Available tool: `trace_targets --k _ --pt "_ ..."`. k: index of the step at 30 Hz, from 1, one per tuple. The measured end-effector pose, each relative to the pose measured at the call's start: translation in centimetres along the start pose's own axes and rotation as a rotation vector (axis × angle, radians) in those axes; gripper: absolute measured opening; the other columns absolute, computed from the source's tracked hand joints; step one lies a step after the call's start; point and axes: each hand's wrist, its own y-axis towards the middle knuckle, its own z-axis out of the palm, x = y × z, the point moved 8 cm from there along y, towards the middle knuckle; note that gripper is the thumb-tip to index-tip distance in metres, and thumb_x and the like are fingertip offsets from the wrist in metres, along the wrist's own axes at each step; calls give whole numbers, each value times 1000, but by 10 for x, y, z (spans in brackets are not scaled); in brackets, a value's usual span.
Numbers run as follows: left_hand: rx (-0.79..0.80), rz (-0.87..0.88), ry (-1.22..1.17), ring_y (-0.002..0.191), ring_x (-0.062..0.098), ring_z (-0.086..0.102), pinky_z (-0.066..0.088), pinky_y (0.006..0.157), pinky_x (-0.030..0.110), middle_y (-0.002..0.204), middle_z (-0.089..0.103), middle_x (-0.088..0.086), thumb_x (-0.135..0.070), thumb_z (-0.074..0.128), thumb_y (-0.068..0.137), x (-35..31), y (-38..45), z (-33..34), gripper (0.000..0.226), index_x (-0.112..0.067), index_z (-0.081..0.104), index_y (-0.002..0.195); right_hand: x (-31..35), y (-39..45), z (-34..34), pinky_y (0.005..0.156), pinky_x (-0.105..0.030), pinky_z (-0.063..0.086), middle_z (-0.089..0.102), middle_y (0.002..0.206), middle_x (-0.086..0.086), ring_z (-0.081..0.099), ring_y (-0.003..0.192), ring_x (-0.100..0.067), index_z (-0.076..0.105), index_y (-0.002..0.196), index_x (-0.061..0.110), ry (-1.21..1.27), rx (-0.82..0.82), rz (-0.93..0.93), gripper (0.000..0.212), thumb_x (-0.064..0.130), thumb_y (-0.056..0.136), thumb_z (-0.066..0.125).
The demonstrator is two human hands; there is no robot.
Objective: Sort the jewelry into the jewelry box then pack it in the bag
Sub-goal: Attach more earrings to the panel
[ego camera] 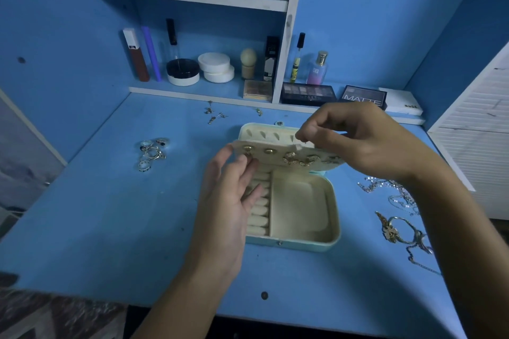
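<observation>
Lying open near the middle of the blue desk top (82, 228) is the pale mint jewelry box with cream lining (303, 239), its lid tipped back toward the rear edge. A cream earring panel (278, 155) is standing up across the box's hinge side, carrying several gold earrings (292, 159) in a row. The left hand (228, 201) is reaching over the box's left side, above the cream ring rolls (259, 215); its fingertips are touching the panel's left end by a small gold earring, fingers loosely bent, though whether they are pinching it I cannot tell. The right hand (363, 143) is hovering over the panel's upper right edge, thumb and forefinger pinched together at the panel's top; what lies between them is too small to make out. A cluster of gold and silver rings (151, 154) is lying toward the left edge of the desk top, loose stud earrings (213, 114) near the rear edge, and tangled silver and gold chains (399, 217) along the right edge beside the right wrist.
</observation>
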Motion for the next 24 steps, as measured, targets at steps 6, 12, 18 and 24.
trace_targets --k 6,12,18,24 --pt "41 11 178 110 4 66 51 94 32 121 69 -6 -20 50 100 -8 17 -1 29 -37 52 124 -17 6 -7 81 -28 54 74 91 5 68 89 -8 71 90 19 43 -95 -26 7 21 95 66" --pt "38 -47 331 100 10 70 55 82 29 109 71 -1 -19 57 97 -20 37 -5 34 -29 53 129 -31 20 -11 67 -7 42 68 79 20 60 74 5 70 87 22 44 -235 -36 10 19 95 66" --pt "-15 49 536 65 -11 59 43 65 21 93 68 -13 -22 60 95 -33 60 -7 23 -32 66 114 -61 36 -13 70 -14 50 71 87 18 64 83 -1 73 94 29 41 -354 66 6 33 93 68" --pt "-61 169 696 85 3 61 44 72 21 107 66 -6 -22 61 93 -28 83 -12 18 -36 67 103 -85 48 -2 74 -22 49 67 85 25 63 81 -7 71 96 32 -38 -347 135 12 41 94 64"
